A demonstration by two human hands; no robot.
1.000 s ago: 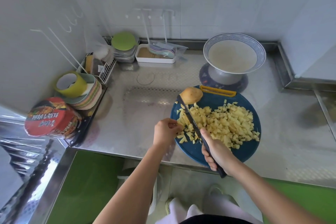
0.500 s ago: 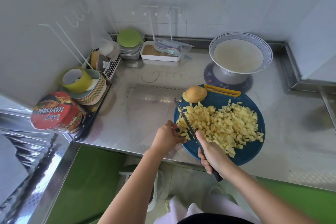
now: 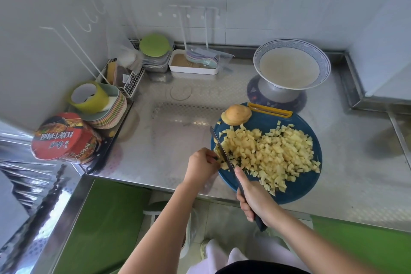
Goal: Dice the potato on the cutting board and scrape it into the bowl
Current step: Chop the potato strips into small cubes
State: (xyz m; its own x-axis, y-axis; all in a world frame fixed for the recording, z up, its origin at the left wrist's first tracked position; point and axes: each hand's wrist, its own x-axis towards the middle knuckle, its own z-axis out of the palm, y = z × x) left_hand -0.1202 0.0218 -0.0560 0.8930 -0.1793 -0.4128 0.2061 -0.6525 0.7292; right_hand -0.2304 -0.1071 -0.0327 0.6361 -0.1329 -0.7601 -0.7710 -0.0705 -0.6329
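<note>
Little changed: left hand (image 3: pixel 201 163) holds potato pieces (image 3: pixel 266 155), right hand (image 3: pixel 255 202) grips knife (image 3: pixel 222 151).

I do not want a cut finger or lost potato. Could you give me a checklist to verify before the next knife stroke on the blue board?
1. Right hand grips the black-handled knife: ok.
2. Left hand clear of the blade: not ok, it pinches potato pieces right beside it.
3. All potato diced: not ok; one skin-on potato chunk lies at the round blue cutting board's far edge.
4. Blue-rimmed white bowl stands behind the board: ok.
5. Bowl empty: cannot tell.
</note>
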